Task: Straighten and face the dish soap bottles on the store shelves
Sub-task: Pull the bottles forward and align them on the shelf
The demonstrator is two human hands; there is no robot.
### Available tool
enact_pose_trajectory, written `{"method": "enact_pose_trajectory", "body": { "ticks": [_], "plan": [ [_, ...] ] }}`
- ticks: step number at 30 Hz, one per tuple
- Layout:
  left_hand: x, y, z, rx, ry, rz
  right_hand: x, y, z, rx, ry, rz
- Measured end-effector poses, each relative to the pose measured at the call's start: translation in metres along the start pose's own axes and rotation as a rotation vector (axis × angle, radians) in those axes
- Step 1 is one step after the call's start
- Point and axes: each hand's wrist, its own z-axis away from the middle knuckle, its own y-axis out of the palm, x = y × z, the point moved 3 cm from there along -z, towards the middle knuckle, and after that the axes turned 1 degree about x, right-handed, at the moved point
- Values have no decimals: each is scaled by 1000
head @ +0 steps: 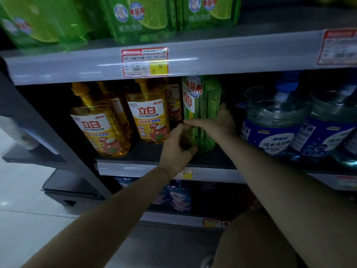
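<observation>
A tall green dish soap bottle [204, 105] stands on the middle shelf [146, 151], its label turned to the left side. My left hand [176, 147] grips its lower left edge. My right hand [216, 122] wraps its right side, thumb across the front. To the left stand yellow dish soap bottles [148, 117] with labels facing out, and another yellow bottle [100, 128] nearer the shelf front. Large blue-labelled clear bottles [270, 124] stand at the right.
Green refill pouches [135, 16] line the upper shelf above a price tag [144, 61]. A dark gap lies between the green bottle and the blue ones. Purple-blue packs [179, 198] sit on the lower shelf. The aisle floor [23, 200] is at the left.
</observation>
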Motion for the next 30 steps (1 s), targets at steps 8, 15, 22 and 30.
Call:
{"method": "enact_pose_trajectory", "body": {
  "ticks": [8,15,22,30],
  "plan": [
    [-6,-34,-38,106,-299,265,7,-20,7,215,-111,57],
    [-18,-43,-4,298,-337,349,16,-22,46,421,-274,163],
    [-68,-56,23,282,-242,611,46,-45,83,478,-325,115],
    [-140,-80,40,185,8,357,103,-97,130,449,-442,65]
  ]
}}
